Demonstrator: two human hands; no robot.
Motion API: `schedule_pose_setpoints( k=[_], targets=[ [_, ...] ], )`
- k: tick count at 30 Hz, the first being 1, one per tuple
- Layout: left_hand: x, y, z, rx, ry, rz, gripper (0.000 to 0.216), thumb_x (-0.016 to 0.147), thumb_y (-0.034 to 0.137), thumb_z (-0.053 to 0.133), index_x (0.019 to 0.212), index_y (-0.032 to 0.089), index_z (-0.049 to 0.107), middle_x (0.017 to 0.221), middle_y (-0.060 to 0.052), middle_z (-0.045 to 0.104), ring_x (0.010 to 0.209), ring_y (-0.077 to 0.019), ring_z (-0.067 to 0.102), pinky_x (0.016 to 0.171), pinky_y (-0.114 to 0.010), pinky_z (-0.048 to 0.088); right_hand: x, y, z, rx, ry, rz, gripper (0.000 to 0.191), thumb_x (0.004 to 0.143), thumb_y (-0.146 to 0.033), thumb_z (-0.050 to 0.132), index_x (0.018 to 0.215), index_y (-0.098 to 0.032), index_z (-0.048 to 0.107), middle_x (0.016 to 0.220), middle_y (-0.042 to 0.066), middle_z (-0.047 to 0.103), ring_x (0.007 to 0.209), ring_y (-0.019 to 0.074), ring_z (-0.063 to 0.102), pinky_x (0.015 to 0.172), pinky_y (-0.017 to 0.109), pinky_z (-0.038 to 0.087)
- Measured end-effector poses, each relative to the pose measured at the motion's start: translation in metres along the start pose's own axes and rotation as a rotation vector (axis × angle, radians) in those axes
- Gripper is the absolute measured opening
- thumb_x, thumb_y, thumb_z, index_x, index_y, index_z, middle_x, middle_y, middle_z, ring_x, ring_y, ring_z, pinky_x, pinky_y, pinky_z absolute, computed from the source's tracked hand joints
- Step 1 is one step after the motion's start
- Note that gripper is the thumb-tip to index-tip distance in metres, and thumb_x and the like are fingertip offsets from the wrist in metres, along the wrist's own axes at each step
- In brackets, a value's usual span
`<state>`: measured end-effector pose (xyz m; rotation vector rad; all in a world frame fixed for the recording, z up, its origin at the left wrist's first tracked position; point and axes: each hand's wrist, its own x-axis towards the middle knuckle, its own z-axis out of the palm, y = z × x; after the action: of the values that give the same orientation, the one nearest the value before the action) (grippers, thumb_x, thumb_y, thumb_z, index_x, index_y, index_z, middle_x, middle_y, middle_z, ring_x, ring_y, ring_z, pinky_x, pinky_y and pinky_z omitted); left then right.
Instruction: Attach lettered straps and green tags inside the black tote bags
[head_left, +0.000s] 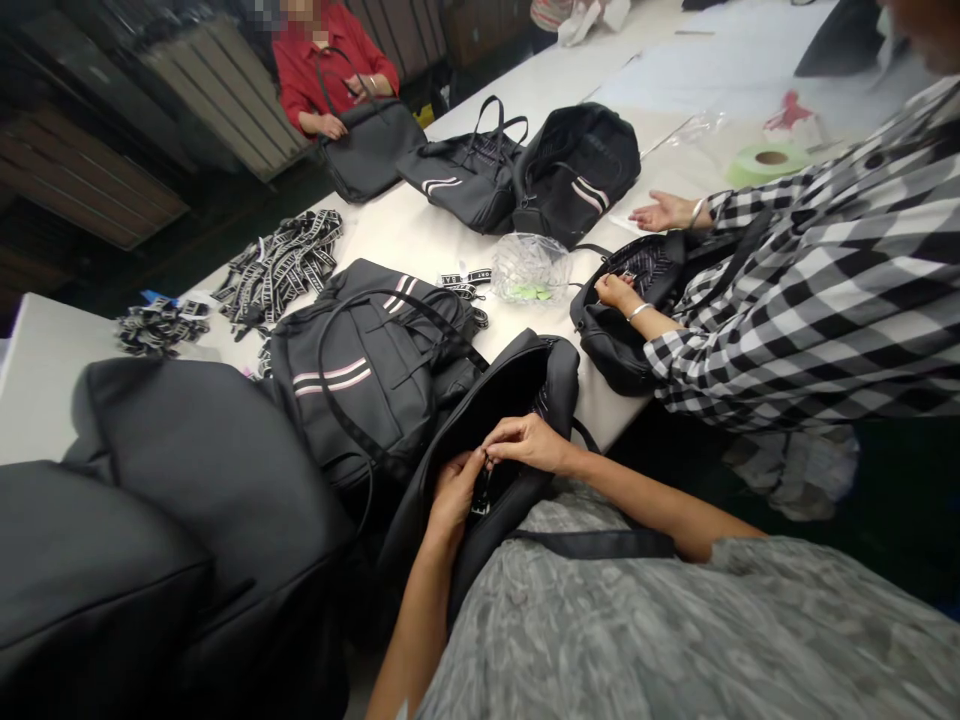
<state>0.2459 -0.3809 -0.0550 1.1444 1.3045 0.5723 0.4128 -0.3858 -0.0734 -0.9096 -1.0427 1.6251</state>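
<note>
A black bag point(544, 365) leans against my body at the table's near edge, its mouth spread wide. Over that opening, my left hand point(454, 497) and my right hand point(531, 444) meet fingertip to fingertip. Both are closed in a pinch on the upper end of a narrow black strap with white lettering point(481, 497), which hangs down into the bag. The exact piece between the fingertips is too small to make out. Left of my hands lies a black bag with white-and-pink stripes point(390, 395), its long handles looped on top.
Large black bags point(202, 470) crowd the left foreground. Lettered straps point(289, 260) are heaped on the white table point(37, 370), near a clear plastic bag point(529, 268). A co-worker in a checked shirt point(817, 270) handles a bag at right; another in red point(337, 70) holds one at the far side.
</note>
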Motion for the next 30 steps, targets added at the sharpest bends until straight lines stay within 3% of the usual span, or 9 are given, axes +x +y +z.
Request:
schedule_pose_setpoints(
  k=[3,5,7,9,11,13,19,25,30],
  targets=[
    [0.014,0.005,0.004,0.34,0.077,0.18,0.032,0.08,0.047,0.059,0.078,0.017,0.071,0.073,-0.008,0.067,0.072,-0.0237,0.062,0.071,-0.033,0.046,0.006,0.01,-0.007,-0.033,0.242,0.093,0.014,0.075,-0.024,0.068,0.079,-0.011,0.066,0.062,0.001,0.065,0.057,0.0129,0.063,0.059,0.026,0.052],
    [0.03,0.011,0.009,0.558,0.149,0.383,0.025,0.086,0.03,0.052,0.098,0.018,0.07,0.09,-0.011,0.069,0.088,-0.0269,0.063,0.082,-0.036,0.047,0.012,0.018,-0.013,-0.024,0.399,0.147,0.004,0.078,-0.015,0.063,0.075,-0.012,0.061,0.056,-0.001,0.061,0.051,0.0104,0.059,0.052,0.022,0.049],
    [0.051,0.017,0.014,0.751,0.093,0.593,0.036,0.086,0.014,0.045,0.116,0.02,0.063,0.116,-0.013,0.064,0.109,-0.0281,0.058,0.096,-0.039,0.042,0.019,0.024,-0.018,-0.012,0.498,0.171,0.009,0.08,-0.009,0.056,0.073,-0.013,0.056,0.053,-0.003,0.058,0.048,0.0092,0.056,0.048,0.02,0.046],
    [0.074,0.02,0.017,0.942,-0.01,0.705,0.045,0.084,0.005,0.041,0.123,0.018,0.059,0.133,-0.015,0.053,0.122,-0.03,0.05,0.104,-0.042,0.037,0.025,0.029,-0.02,-0.023,0.533,0.172,0.012,0.082,-0.007,0.052,0.074,-0.014,0.054,0.051,-0.003,0.056,0.045,0.0088,0.054,0.046,0.019,0.043],
    [0.093,0.021,0.015,1.107,-0.005,0.722,0.047,0.084,0.003,0.038,0.124,0.015,0.058,0.138,-0.017,0.048,0.126,-0.0334,0.045,0.104,-0.047,0.036,0.032,0.033,-0.02,-0.051,0.541,0.159,0.012,0.084,-0.007,0.05,0.075,-0.015,0.053,0.049,-0.004,0.054,0.044,0.0091,0.053,0.044,0.019,0.042],
    [0.107,0.022,0.009,1.212,0.028,0.705,0.047,0.084,0.002,0.034,0.124,0.011,0.057,0.132,-0.021,0.051,0.124,-0.0359,0.046,0.101,-0.05,0.038,0.038,0.037,-0.02,-0.089,0.546,0.119,0.01,0.085,-0.01,0.049,0.077,-0.016,0.053,0.049,-0.005,0.052,0.045,0.0092,0.053,0.044,0.018,0.041],
    [0.127,0.026,-0.012,1.292,-0.016,0.74,0.043,0.083,0.003,0.034,0.112,0.012,0.064,0.118,-0.02,0.06,0.118,-0.0343,0.051,0.1,-0.049,0.039,0.057,0.046,-0.023,-0.22,0.53,-0.062,0.005,0.083,-0.015,0.051,0.08,-0.018,0.054,0.058,-0.005,0.052,0.051,0.0095,0.054,0.05,0.02,0.042],
    [0.135,0.022,-0.026,1.427,-0.033,0.783,0.045,0.084,0.004,0.03,0.118,0.01,0.059,0.133,-0.02,0.051,0.12,-0.034,0.048,0.1,-0.048,0.039,0.074,0.049,-0.021,-0.216,0.503,-0.056,0.006,0.084,-0.018,0.05,0.08,-0.018,0.054,0.061,-0.004,0.052,0.053,0.0103,0.052,0.051,0.021,0.041],
    [0.156,0.023,-0.046,1.454,-0.08,0.78,0.045,0.083,0.003,0.03,0.117,0.01,0.06,0.131,-0.02,0.051,0.118,-0.0315,0.05,0.099,-0.044,0.041,0.108,0.042,-0.022,-0.296,0.449,-0.055,0.008,0.085,-0.017,0.047,0.08,-0.017,0.054,0.064,-0.003,0.053,0.053,0.0099,0.051,0.052,0.021,0.041]
  ],
)
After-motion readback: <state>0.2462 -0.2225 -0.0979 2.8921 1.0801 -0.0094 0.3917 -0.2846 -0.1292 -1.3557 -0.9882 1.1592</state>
